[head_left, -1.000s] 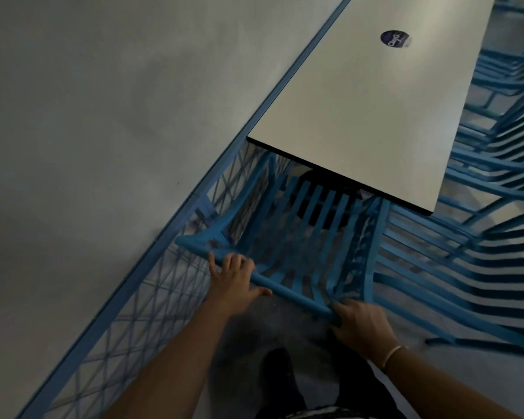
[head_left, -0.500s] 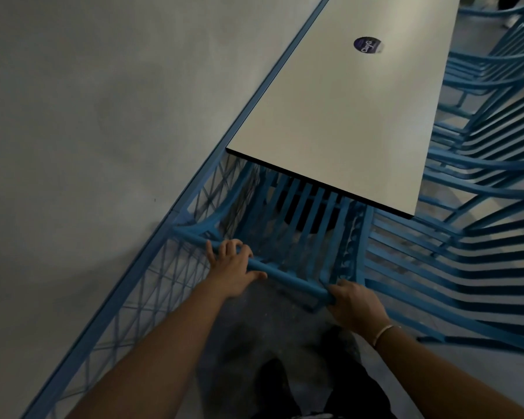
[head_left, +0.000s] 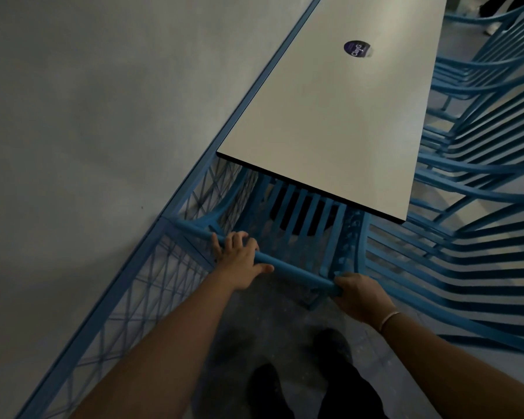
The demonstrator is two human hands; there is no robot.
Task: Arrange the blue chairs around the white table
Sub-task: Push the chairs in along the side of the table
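A blue slatted chair (head_left: 300, 207) stands at the near short end of the white table (head_left: 345, 116), its seat partly under the tabletop. My left hand (head_left: 239, 261) grips the chair's top back rail (head_left: 294, 272) near its left end, fingers curled over it. My right hand (head_left: 360, 294) grips the same rail at its right end. More blue chairs (head_left: 472, 207) line the table's right side.
A grey wall (head_left: 88, 116) with a blue lattice panel (head_left: 127, 297) runs close along the left. A round dark sticker (head_left: 356, 49) lies on the tabletop. My dark shoes (head_left: 270, 388) stand on the grey floor behind the chair. Someone's legs (head_left: 493, 13) show at the far top right.
The chair has slid forward, further under the table's near end. Both hands kept their hold on the back rail and moved with it.
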